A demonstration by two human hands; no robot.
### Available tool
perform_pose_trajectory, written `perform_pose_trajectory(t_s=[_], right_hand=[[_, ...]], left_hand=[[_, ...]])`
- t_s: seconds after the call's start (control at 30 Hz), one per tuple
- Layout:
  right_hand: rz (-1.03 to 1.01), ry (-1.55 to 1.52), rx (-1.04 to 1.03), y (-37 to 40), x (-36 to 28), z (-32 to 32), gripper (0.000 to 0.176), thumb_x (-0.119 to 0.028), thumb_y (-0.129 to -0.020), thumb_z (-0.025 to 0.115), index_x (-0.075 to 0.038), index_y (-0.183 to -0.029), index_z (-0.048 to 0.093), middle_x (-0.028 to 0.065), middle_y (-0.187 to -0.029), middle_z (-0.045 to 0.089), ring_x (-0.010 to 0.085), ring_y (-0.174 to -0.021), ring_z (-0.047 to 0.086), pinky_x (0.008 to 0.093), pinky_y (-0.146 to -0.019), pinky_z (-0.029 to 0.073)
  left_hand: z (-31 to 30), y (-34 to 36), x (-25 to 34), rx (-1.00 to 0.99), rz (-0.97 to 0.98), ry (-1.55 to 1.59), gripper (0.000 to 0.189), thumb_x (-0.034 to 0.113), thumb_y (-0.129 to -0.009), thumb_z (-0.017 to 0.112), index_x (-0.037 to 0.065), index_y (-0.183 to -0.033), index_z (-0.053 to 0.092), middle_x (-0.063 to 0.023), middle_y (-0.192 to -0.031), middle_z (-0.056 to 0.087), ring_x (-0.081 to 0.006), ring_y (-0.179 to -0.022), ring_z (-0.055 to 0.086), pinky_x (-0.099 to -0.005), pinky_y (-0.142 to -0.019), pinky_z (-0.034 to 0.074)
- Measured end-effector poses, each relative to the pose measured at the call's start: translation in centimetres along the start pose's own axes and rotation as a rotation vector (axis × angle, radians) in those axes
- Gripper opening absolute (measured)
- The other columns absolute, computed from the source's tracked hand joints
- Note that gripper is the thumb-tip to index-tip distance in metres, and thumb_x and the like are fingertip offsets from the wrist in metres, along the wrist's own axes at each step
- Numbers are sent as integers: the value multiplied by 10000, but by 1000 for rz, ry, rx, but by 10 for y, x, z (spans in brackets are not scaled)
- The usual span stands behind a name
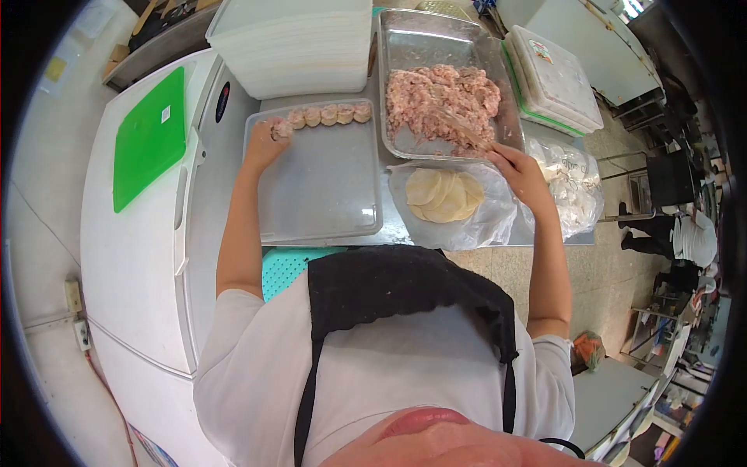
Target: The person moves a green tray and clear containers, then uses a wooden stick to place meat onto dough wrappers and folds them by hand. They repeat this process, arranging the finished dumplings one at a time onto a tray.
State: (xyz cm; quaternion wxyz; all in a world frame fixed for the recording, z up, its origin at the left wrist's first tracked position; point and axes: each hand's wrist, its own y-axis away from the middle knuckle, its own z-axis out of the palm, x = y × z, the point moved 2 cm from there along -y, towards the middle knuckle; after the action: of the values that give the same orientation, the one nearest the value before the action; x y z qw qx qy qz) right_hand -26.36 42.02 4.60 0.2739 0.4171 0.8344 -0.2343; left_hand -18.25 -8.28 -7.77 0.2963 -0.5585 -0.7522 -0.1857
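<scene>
Filling the bench's centre, a shallow grey rectangular plastic tray [319, 187] carries a row of pale folded dumplings [331, 115] along its far edge, long axis running left to right. To its right stands a steel pan [416, 39] of pink minced filling [443, 97]. A stack of round dough wrappers [445, 194] lies just left of the right hand [520, 167], which is closed on a thin wooden spatula [467, 131] reaching into the filling. The left hand [267, 144], fingers curled round one fresh dumpling [280, 128], rests at the row's left end.
</scene>
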Motion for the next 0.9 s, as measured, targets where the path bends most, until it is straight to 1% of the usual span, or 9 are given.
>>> perform_pose_trajectory(t_s=[0.07, 0.17, 0.3, 0.37, 0.5, 0.6, 0.7, 0.77, 0.9], right_hand=[[242, -121, 13, 17, 23, -2, 351, -256, -921, 624, 19, -1138, 639, 103, -898, 695, 178, -841, 635, 298, -751, 479], [415, -227, 6, 31, 30, -6, 371, -266, -920, 638, 20, -1155, 639, 33, -885, 677, 102, -832, 575, 252, -744, 462], [458, -259, 13, 37, 28, -7, 363, -268, -921, 641, 13, -1150, 647, 11, -885, 656, 89, -810, 543, 229, -746, 449], [387, -224, 32, 35, 25, -5, 359, -263, -924, 638, 15, -1152, 643, 22, -909, 676, 91, -836, 565, 242, -758, 459], [280, -221, 63, 30, 29, 0, 348, -283, -949, 593, -6, -1155, 641, 75, -935, 700, 141, -858, 618, 277, -780, 473], [227, -35, -72, 15, 34, -14, 321, -281, -953, 555, -16, -1109, 648, 158, -963, 693, 251, -885, 659, 343, -794, 488], [107, 543, -173, -10, 45, -55, 317, -320, -915, 565, -24, -921, 679, 185, -884, 659, 352, -847, 635, 413, -736, 494], [149, 729, -230, -28, 60, -78, 345, -345, -906, 569, -24, -860, 687, 185, -858, 653, 359, -822, 631, 410, -714, 496], [-177, 913, -182, -45, 94, -65, 196, -216, -796, 638, -49, -701, 677, 139, -735, 665, 317, -728, 663, 416, -617, 516]], left_hand=[[0, -4, -21, 183, 79, -239, 584, 239, -735, 742, 64, -1254, 539, -174, -1103, 618, -336, -983, 593, -394, -836, 481], [10, -15, -37, 374, 114, -123, 704, 237, -754, 732, 82, -1369, 426, -198, -1110, 618, -361, -982, 599, -409, -831, 482], [13, -19, -7, 207, -131, -10, 825, 205, -773, 721, 100, -1459, 274, -221, -1121, 617, -358, -962, 617, -417, -822, 486], [15, -22, 2, 269, -20, -69, 862, 157, -796, 702, 108, -1491, 194, -221, -1093, 630, -358, -920, 631, -422, -810, 489], [17, -22, 5, 183, -64, 114, 847, 115, -803, 692, 101, -1488, 195, -240, -1186, 590, -364, -978, 621, -423, -834, 485], [24, -23, -8, 196, -29, 63, 832, 104, -805, 690, 86, -1482, 205, -246, -1295, 522, -367, -1076, 584, -410, -900, 468], [32, -28, -10, 279, 153, -40, 799, 115, -808, 693, 87, -1469, 245, -233, -1383, 450, -365, -1167, 532, -397, -963, 440], [29, -11, 14, 401, 282, -307, 723, 130, -811, 697, 90, -1434, 334, -214, -1372, 466, -362, -1186, 513, -402, -999, 416], [45, 29, 117, 370, 188, -162, 587, 128, -819, 690, 96, -1358, 459, -199, -1349, 485, -327, -1113, 561, -384, -945, 459]])
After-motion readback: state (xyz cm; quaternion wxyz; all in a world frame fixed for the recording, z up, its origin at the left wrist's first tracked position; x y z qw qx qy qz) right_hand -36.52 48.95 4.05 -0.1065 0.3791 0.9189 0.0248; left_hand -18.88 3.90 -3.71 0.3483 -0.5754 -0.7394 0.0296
